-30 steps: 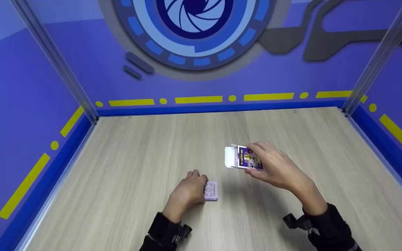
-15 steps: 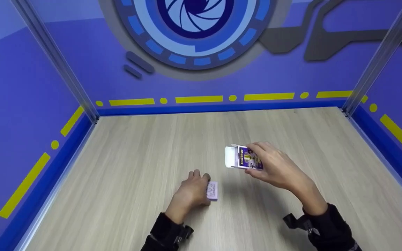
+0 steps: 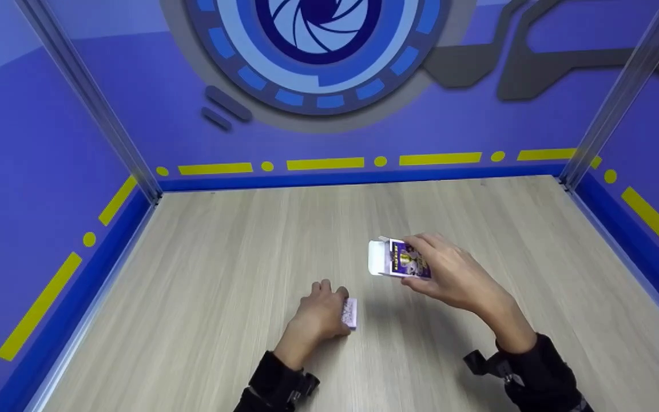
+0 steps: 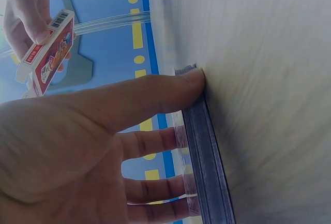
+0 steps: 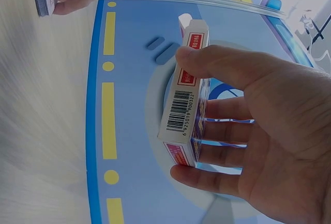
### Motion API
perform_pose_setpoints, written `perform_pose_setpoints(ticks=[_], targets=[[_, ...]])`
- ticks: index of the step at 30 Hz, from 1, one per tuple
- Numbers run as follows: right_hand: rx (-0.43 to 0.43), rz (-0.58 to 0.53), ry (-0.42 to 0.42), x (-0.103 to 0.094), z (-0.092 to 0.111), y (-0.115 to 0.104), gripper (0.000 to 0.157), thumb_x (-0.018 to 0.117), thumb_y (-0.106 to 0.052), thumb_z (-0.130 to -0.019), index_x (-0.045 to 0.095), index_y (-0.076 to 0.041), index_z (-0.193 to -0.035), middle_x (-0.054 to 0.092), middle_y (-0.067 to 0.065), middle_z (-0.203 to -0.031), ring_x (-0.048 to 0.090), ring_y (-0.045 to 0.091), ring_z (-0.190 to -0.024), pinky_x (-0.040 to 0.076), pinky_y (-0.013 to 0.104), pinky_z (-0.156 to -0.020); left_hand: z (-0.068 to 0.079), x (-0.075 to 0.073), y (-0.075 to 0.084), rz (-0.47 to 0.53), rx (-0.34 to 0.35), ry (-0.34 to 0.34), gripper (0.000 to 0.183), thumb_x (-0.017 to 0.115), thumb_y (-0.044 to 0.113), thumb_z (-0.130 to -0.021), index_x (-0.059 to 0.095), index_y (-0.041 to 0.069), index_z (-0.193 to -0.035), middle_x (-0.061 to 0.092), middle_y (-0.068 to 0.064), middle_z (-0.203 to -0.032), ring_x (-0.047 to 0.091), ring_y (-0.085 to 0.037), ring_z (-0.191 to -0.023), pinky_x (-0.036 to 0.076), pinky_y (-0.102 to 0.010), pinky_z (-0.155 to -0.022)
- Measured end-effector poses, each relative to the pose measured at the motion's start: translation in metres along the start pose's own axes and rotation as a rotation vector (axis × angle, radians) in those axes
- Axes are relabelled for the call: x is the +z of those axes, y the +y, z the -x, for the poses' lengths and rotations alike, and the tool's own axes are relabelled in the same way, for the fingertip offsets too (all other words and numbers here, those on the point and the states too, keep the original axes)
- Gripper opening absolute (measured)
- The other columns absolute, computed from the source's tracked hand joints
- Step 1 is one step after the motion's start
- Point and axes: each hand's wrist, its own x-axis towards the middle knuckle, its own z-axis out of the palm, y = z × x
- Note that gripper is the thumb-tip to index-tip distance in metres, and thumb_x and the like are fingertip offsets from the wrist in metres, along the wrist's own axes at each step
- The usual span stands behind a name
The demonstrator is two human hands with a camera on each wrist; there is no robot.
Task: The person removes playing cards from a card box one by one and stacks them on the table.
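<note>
On the wooden table lies a stack of playing cards [image 3: 350, 313] with pale purple patterned backs. My left hand [image 3: 319, 315] grips it from the left side, covering much of its top. In the left wrist view the thumb presses one end of the deck's dark edge [image 4: 204, 146], and the other fingers reach its patterned face. Off to the right and above the table, my right hand [image 3: 449, 269] holds a small purple-and-white card box [image 3: 408, 260] between thumb and fingers. The box's white flap [image 3: 378, 257] is open and points left. A barcode [image 5: 178, 111] shows on its narrow side.
The light wood tabletop [image 3: 238, 246] ends at a blue back wall [image 3: 329, 143] with yellow marks. Blue side panels [image 3: 49, 200] with metal corner posts enclose the left and right. Both wrists wear black straps with small cameras [image 3: 306, 382].
My left hand has shifted slightly right over the deck, so less of the card backs shows. The deck's right edge stays in place. My right hand and the box hold still.
</note>
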Motion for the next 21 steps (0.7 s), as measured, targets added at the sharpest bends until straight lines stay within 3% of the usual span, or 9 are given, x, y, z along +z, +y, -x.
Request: perform_pose_setpoints(ticks=[7, 9, 11, 13, 15, 18, 21], targets=[[0.009, 0.011, -0.004, 0.000, 0.000, 0.000, 0.066, 0.087, -0.028, -0.083, 0.059, -0.002, -0.137, 0.064, 0.014, -0.127, 0.061, 0.025, -0.106, 0.055, 0.044, -0.084, 0.000, -0.002, -0.004, 0.054, -0.008, -0.036, 0.074, 0.097, 0.030, -0.067, 0.063, 0.003, -0.127, 0.052, -0.011, -0.106, 0.050, -0.028, -0.101, 0.055, -0.046, -0.081], [-0.002, 0.014, 0.007, 0.001, 0.000, 0.000, 0.066, 0.088, -0.027, -0.083, 0.060, -0.002, -0.136, 0.064, 0.014, -0.126, 0.061, 0.026, -0.106, 0.055, 0.044, -0.084, 0.000, -0.006, -0.006, 0.097, -0.019, -0.054, 0.083, 0.096, 0.035, -0.068, 0.059, 0.002, -0.134, 0.053, -0.014, -0.113, 0.051, -0.030, -0.107, 0.054, -0.048, -0.088], [-0.016, 0.019, 0.021, 0.001, 0.000, 0.001, 0.066, 0.089, -0.025, -0.081, 0.060, -0.001, -0.135, 0.064, 0.014, -0.125, 0.061, 0.026, -0.105, 0.055, 0.044, -0.084, 0.000, -0.011, -0.008, 0.132, -0.028, -0.028, 0.088, 0.093, 0.040, -0.072, 0.054, 0.002, -0.141, 0.053, -0.019, -0.124, 0.052, -0.034, -0.116, 0.051, -0.052, -0.096], [-0.025, 0.028, 0.032, 0.002, 0.000, 0.001, 0.066, 0.090, -0.024, -0.080, 0.061, -0.001, -0.134, 0.064, 0.014, -0.124, 0.061, 0.027, -0.106, 0.054, 0.045, -0.084, -0.001, -0.017, -0.008, 0.157, -0.026, 0.069, 0.084, 0.088, 0.044, -0.079, 0.053, 0.001, -0.143, 0.054, -0.021, -0.132, 0.052, -0.037, -0.122, 0.048, -0.054, -0.101], [-0.026, 0.036, 0.035, 0.003, -0.001, 0.001, 0.068, 0.091, -0.024, -0.079, 0.061, -0.001, -0.134, 0.064, 0.014, -0.124, 0.060, 0.028, -0.107, 0.053, 0.046, -0.087, -0.001, -0.024, -0.005, 0.188, -0.001, 0.232, 0.068, 0.082, 0.041, -0.087, 0.059, 0.002, -0.137, 0.059, -0.019, -0.132, 0.057, -0.035, -0.122, 0.050, -0.050, -0.100], [-0.017, 0.051, 0.025, 0.006, -0.002, 0.000, 0.070, 0.092, -0.025, -0.078, 0.061, 0.000, -0.135, 0.064, 0.015, -0.125, 0.059, 0.031, -0.110, 0.052, 0.049, -0.090, 0.001, -0.034, 0.007, 0.328, 0.083, 0.484, 0.035, 0.077, 0.028, -0.094, 0.068, 0.005, -0.119, 0.068, -0.010, -0.113, 0.066, -0.024, -0.104, 0.056, -0.040, -0.087], [-0.016, 0.066, 0.020, 0.007, -0.002, -0.003, 0.071, 0.093, -0.025, -0.077, 0.060, 0.000, -0.135, 0.063, 0.015, -0.126, 0.058, 0.032, -0.112, 0.051, 0.050, -0.092, 0.004, -0.040, 0.021, 0.530, 0.188, 0.611, 0.011, 0.073, 0.013, -0.096, 0.067, 0.007, -0.104, 0.068, -0.002, -0.097, 0.066, -0.015, -0.087, 0.057, -0.032, -0.074]])
